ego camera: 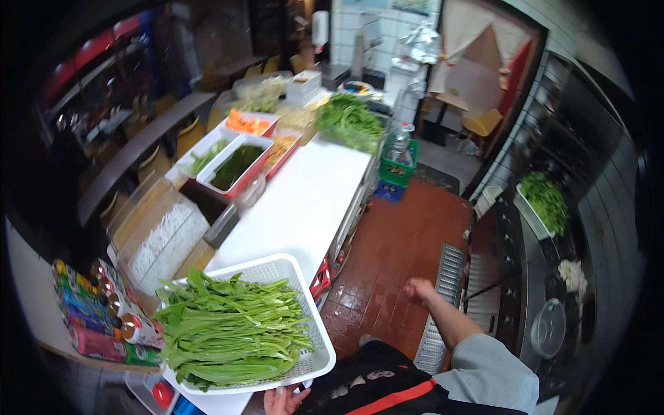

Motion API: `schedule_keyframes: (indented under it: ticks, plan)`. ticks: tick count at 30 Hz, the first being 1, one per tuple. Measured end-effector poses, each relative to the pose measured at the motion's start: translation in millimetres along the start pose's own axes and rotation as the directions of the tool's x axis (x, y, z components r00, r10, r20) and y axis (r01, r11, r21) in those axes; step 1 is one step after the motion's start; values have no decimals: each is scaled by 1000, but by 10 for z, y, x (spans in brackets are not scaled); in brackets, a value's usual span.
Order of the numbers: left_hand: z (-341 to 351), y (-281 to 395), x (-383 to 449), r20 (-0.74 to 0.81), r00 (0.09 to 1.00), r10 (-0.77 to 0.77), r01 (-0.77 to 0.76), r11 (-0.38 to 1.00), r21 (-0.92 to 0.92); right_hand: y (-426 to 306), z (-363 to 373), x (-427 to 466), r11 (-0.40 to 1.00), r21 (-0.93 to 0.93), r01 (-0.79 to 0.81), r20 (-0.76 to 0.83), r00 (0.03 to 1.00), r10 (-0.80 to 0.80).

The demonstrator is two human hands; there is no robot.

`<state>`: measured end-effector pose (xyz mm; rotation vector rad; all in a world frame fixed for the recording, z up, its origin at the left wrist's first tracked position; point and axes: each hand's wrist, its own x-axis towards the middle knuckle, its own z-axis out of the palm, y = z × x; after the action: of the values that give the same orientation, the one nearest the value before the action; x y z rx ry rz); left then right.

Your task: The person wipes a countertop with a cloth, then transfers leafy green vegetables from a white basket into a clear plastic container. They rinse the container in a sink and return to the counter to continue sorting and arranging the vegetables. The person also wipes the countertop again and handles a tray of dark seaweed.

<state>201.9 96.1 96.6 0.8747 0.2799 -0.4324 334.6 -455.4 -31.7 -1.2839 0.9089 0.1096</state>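
A white perforated plastic basket (317,328) lies on the near end of the white counter, filled with long green leafy vegetables (236,329) laid side by side. At its lower rim is my left hand (282,400), fingers apart and nothing seen in them. The fingertips are at the rim, but I cannot tell whether they press on it. My right hand (419,289) hangs over the tiled floor, away from the counter. Its fingers are curled in, slightly blurred, with nothing visible inside.
Along the white worktop (311,181) stand trays of cut vegetables (249,124), a clear box of white noodles (168,241) and leafy greens (348,116). Drink cans (98,340) line the left. Crates (397,166) stand on red tiles (410,228). Another greens basket (539,220) is right.
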Motion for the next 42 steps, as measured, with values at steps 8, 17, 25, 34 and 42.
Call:
schedule_keyframes:
  ticks: [8, 17, 25, 34, 42]
  plan:
    - [1133, -265, 295, -718, 565, 406, -387, 899, 205, -3148, 439, 2472, 927, 160, 340, 37, 936, -350]
    - [1338, -185, 357, -854, 217, 472, -314, 862, 397, -4779, 740, 4265, 911, 310, 273, 193, 920, -342]
    - [1057, -188, 160, -832, -48, 553, -259, 797, 545, -4726, 979, 4849, 920, 313, 235, 269, 907, -323]
    - [765, -239, 33, -790, 9, 612, -299, 756, 582, -3629, 1052, 2280, 896, 207, 394, 331, 833, -443]
    - [653, -288, -11, -721, 199, 664, -289, 742, 605, -2494, 1750, 260, 942, 254, 221, 487, 812, -322]
